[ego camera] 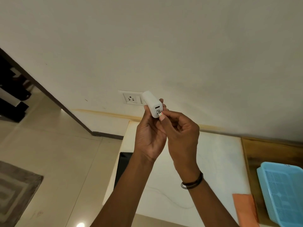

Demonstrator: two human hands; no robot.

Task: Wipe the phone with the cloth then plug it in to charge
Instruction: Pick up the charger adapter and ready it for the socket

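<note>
My left hand [150,136] grips the white charger [151,104], its port end facing me, while my right hand [179,128] pinches the cable plug [159,113] at its lower port, the wall socket [132,98] just behind.

The adapter [150,104] in my left hand [150,138] is smooth white plastic, faintly glossy. The plug [159,113] pinched by my right hand [180,136] shows a bright metal tip. The socket [132,97] plate looks like glossy white plastic against the matt painted wall [164,46]. The counter [218,161] is smooth and pale, edged with grained wood [252,154]. The basket [285,194] is perforated blue plastic; the cloth [245,208] is matt orange fabric. Floor [57,153] tiles gleam.
</note>
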